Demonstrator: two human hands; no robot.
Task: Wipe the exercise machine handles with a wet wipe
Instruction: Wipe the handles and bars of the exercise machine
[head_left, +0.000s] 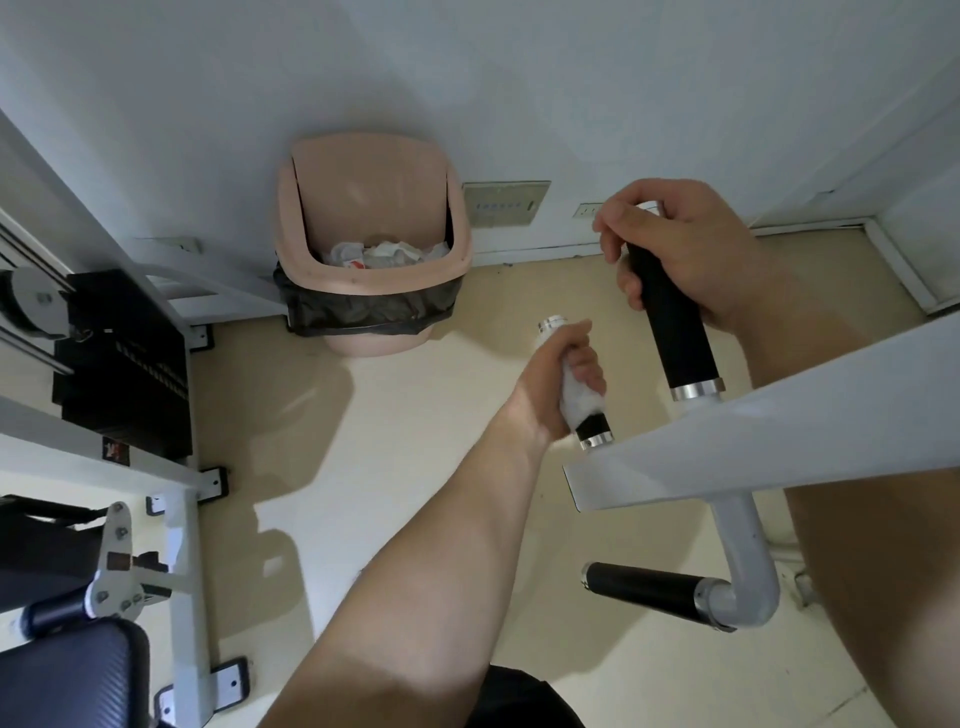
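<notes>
Two upright black handles with silver end rings rise from a white machine arm. My left hand grips the nearer, left handle with a white wet wipe wrapped round it; only the handle's lower black end and silver top cap show. My right hand curls round the top of the taller right handle, with no wipe under it. A third black handle lies sideways lower down on a white curved tube, untouched.
A pink bin with a black liner and crumpled white waste stands against the wall. The black weight stack and white frame fill the left side. A padded black seat sits at bottom left. Beige floor lies between.
</notes>
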